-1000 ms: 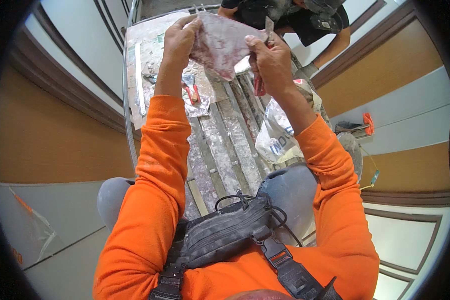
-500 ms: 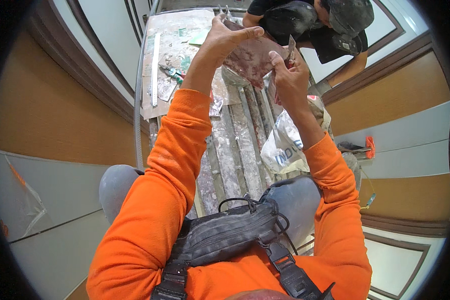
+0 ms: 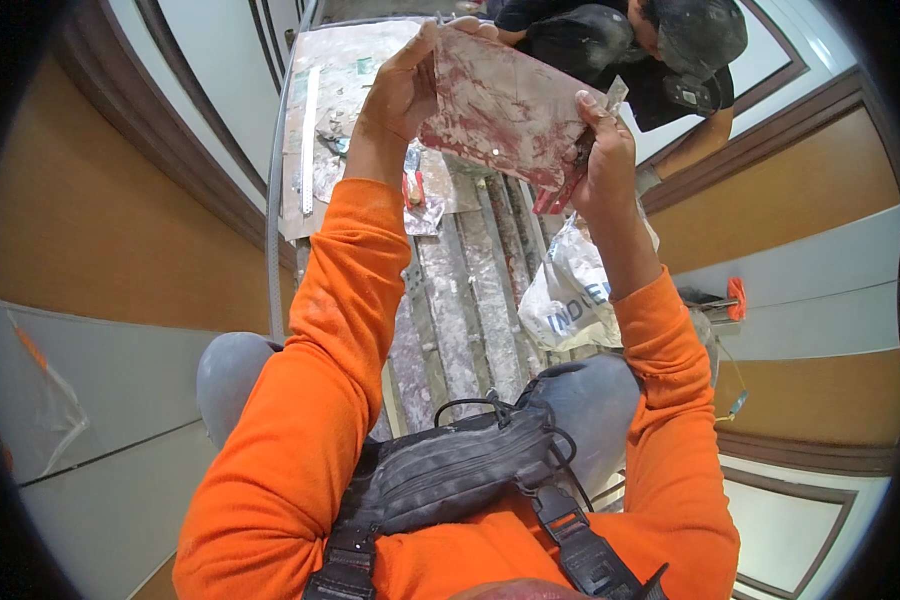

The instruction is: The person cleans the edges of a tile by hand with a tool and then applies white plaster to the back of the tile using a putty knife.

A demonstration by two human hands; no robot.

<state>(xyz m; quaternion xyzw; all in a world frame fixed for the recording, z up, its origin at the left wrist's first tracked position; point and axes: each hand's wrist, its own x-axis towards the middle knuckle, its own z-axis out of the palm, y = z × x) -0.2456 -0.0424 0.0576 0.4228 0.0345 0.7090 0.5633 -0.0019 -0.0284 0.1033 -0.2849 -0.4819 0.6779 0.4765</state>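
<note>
My left hand [image 3: 407, 85] is closed round the left edge of a flat red board [image 3: 510, 95] smeared with white and brown plaster, held up and tilted in front of me. At the board's right end, my right hand [image 3: 607, 165] is closed with its thumb on the face. A small putty knife [image 3: 617, 93] sticks up out of that same hand; its handle is mostly hidden in the grip. Below that end a red flange [image 3: 555, 195] shows, apparently part of the board.
Under my hands is a plaster-stained slatted platform [image 3: 470, 290] with a sheet of stained cardboard [image 3: 300, 140], a white perforated strip [image 3: 311, 140] and a red-handled tool [image 3: 412, 185]. A white sack [image 3: 570, 290] stands to the right. A co-worker in a dark cap [image 3: 705, 40] crouches at the far right.
The board has been turned so its broad plastered face shows more fully. My left hand has shifted slightly left, my right hand slightly right and down.
</note>
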